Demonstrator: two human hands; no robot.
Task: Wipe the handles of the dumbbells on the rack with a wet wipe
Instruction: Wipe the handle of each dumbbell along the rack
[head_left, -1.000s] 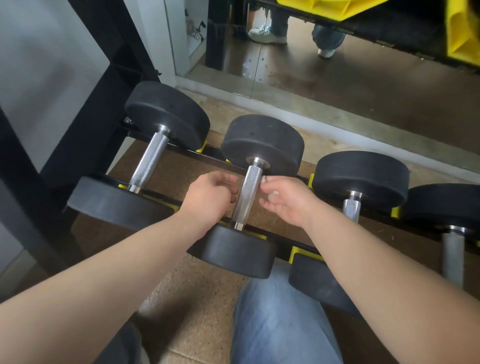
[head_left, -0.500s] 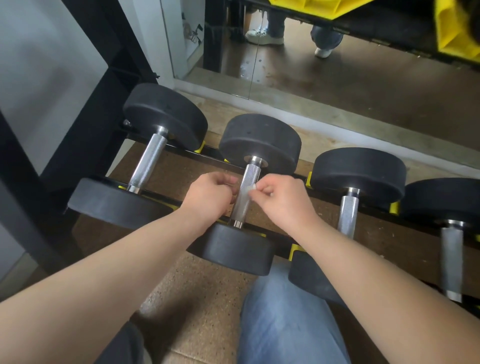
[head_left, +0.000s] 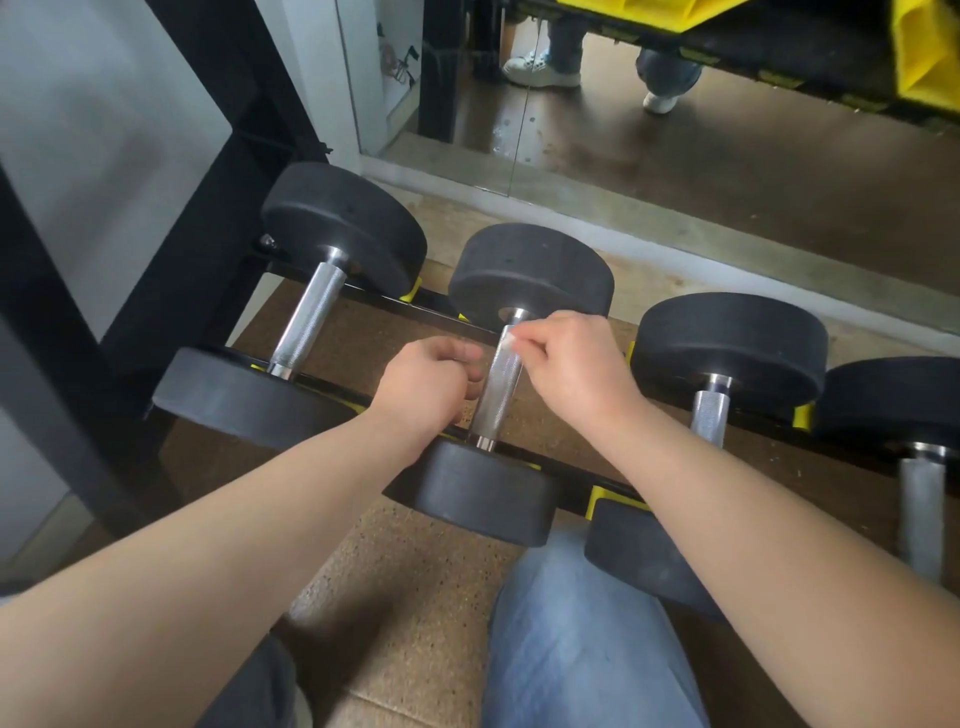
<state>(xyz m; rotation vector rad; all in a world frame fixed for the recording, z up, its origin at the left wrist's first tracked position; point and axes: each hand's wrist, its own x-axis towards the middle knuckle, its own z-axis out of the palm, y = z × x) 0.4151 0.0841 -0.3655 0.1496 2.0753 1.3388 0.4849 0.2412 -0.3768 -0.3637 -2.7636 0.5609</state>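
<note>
Two-handed: pinching wet wipe (head_left: 510, 334) to far end of handle (head_left: 500, 389) with right hand (head_left: 576, 369), likely for a downward stroke, with left hand (head_left: 423, 384) curled alongside, its hold untellable.

Four black dumbbells (head_left: 343, 228) with round heads lie side by side across the black rack (head_left: 441, 306), resting in its yellow cradles. Their knurled steel handles run front to back. On the second dumbbell's handle (head_left: 498, 395), counting from the rack's left end, the right hand (head_left: 576, 369) pinches a small white wet wipe (head_left: 510, 334) at the far end.
</note>
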